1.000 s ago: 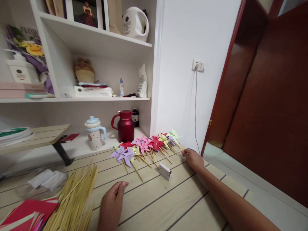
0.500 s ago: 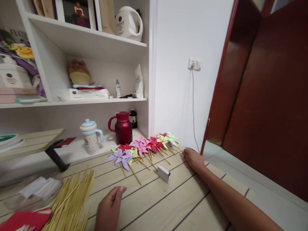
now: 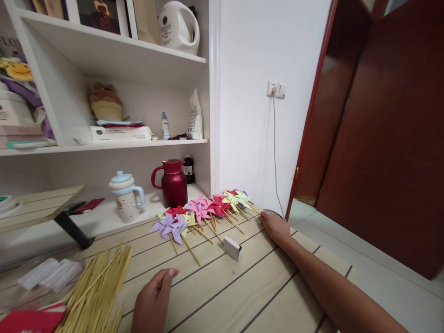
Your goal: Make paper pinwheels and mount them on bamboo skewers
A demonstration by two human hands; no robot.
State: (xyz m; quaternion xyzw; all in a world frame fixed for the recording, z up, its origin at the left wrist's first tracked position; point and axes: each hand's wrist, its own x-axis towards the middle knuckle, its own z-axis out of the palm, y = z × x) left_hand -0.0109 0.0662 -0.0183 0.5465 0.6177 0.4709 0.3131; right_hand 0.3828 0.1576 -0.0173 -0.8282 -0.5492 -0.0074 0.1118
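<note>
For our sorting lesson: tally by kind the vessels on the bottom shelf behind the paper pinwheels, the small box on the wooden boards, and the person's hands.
Dark red metal jug with handle: 1
White spotted mug with pale blue lid: 1
Small dark glass bottle: 1
Small white cardboard box: 1
Bare hands: 2 (left hand, right hand)
Total: 6

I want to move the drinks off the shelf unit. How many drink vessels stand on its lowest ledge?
2: a white cup with a blue lid to the left, and a dark red jug right of it. A small dark bottle stands behind the jug.
</note>
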